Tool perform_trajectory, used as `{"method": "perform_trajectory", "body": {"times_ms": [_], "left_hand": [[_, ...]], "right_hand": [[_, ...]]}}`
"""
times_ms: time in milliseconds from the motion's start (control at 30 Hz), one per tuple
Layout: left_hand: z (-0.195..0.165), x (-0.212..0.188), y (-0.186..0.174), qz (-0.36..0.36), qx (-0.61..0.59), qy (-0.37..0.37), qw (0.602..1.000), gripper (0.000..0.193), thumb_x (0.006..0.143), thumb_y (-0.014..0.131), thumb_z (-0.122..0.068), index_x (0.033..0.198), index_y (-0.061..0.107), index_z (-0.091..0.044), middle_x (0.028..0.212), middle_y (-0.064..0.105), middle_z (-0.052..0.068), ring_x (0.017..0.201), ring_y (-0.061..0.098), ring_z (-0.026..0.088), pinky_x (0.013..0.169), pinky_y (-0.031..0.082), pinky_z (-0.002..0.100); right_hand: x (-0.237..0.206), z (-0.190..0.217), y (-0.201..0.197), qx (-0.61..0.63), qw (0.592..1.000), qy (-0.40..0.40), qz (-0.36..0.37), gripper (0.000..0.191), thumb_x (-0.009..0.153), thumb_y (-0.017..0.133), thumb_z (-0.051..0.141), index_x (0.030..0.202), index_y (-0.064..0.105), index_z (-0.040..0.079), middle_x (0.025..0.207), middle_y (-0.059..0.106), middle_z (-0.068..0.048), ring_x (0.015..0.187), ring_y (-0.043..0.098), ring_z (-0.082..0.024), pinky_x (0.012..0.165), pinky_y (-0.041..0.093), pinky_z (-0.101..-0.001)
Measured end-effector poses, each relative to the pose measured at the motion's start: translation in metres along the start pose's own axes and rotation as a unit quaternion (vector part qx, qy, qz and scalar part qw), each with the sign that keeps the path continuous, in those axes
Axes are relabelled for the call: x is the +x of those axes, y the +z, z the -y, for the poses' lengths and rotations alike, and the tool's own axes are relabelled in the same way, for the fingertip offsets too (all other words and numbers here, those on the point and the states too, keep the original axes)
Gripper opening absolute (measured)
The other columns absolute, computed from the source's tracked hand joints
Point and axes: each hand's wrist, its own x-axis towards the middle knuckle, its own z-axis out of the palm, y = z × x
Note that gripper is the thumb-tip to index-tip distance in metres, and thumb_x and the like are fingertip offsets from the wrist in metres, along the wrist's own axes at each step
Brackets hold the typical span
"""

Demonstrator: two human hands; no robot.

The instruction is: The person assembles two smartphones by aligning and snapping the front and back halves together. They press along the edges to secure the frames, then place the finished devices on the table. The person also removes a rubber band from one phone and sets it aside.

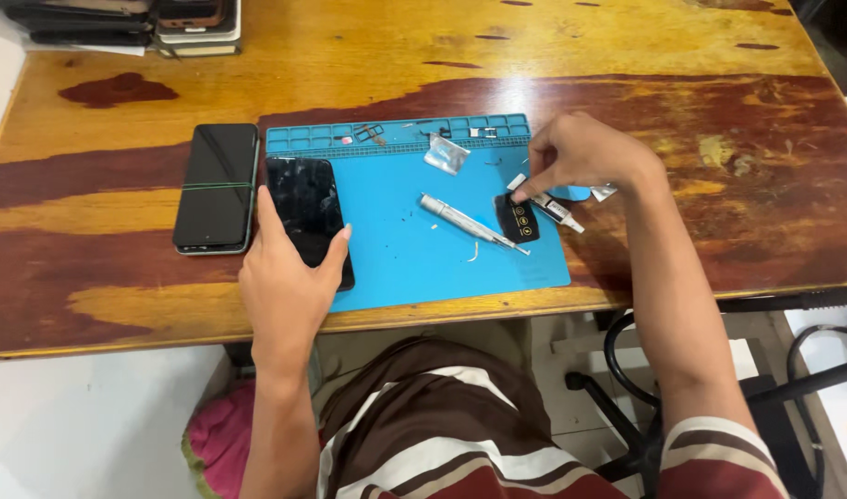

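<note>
Workbench [553, 55] of worn wood carries a blue repair mat [414, 268] | left hand [290, 286] clasps a dark phone [305, 211] at mat's near left, casing apparently still closed | right hand [580, 152] pinches a small white piece [517, 182] above a black part [517, 218] | screwdriver [470, 223] lies between | second phone [217, 187] left, off mat | loose screws far.

Bare forearms, short-sleeved shirt in brown, maroon and white stripes.

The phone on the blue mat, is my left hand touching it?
Touching. The head view shows the left hand wrapped around the black phone's lower end, fingers on both edges.
</note>
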Motion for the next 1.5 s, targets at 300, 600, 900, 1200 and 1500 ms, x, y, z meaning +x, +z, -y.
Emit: {"method": "perform_trajectory", "body": {"times_ms": [300,600,900,1200,1500], "left_hand": [[0.0,-0.004,0.002,-0.012,0.166,0.031,0.985,0.086,0.087,0.08,-0.059,0.136,0.061,0.009,0.107,0.054,0.02,0.093,0.061,0.039,0.074,0.054,0.048],[-0.011,-0.005,0.003,-0.004,0.204,0.008,0.979,0.092,0.083,0.079,-0.067,0.134,0.061,0.007,0.111,0.055,0.02,0.095,0.061,0.039,0.066,0.054,0.048],[-0.013,-0.005,0.006,0.001,0.199,0.001,0.98,0.091,0.079,0.082,-0.06,0.135,0.058,0.008,0.113,0.053,0.019,0.101,0.057,0.038,0.068,0.054,0.049],[-0.011,-0.01,0.008,-0.017,0.182,0.008,0.983,0.087,0.08,0.084,-0.054,0.136,0.058,0.007,0.113,0.052,0.019,0.102,0.057,0.037,0.068,0.053,0.047],[-0.012,0.005,0.004,0.017,0.158,-0.047,0.986,0.087,0.071,0.086,-0.057,0.125,0.059,0.006,0.11,0.065,0.022,0.104,0.063,0.04,0.077,0.054,0.053]], "right_hand": [[-0.009,-0.018,0.005,0.009,1.0,-0.013,0.024,0.034,0.063,0.092,0.024,0.088,0.079,0.005,0.077,0.078,-0.008,0.066,0.07,-0.018,0.057,0.054,-0.0359],[-0.015,-0.033,0.002,0.054,0.994,0.053,0.08,0.026,0.068,0.082,0.009,0.093,0.08,0.006,0.078,0.082,-0.012,0.061,0.074,-0.02,0.056,0.057,-0.0354],[-0.014,-0.032,0.006,0.0,0.996,0.078,0.05,0.039,0.062,0.09,0.015,0.098,0.078,0.006,0.09,0.081,-0.007,0.081,0.075,-0.022,0.07,0.059,-0.0388],[0.001,-0.008,0.017,0.012,0.994,-0.079,-0.078,0.033,0.083,0.082,0.03,0.109,0.079,0.009,0.097,0.078,-0.013,0.08,0.074,-0.026,0.073,0.058,-0.0376],[0.064,0.005,0.013,-0.064,0.984,-0.08,-0.143,0.031,0.087,0.079,0.019,0.115,0.077,0.006,0.106,0.075,-0.019,0.096,0.07,-0.036,0.085,0.054,-0.0461]]}}
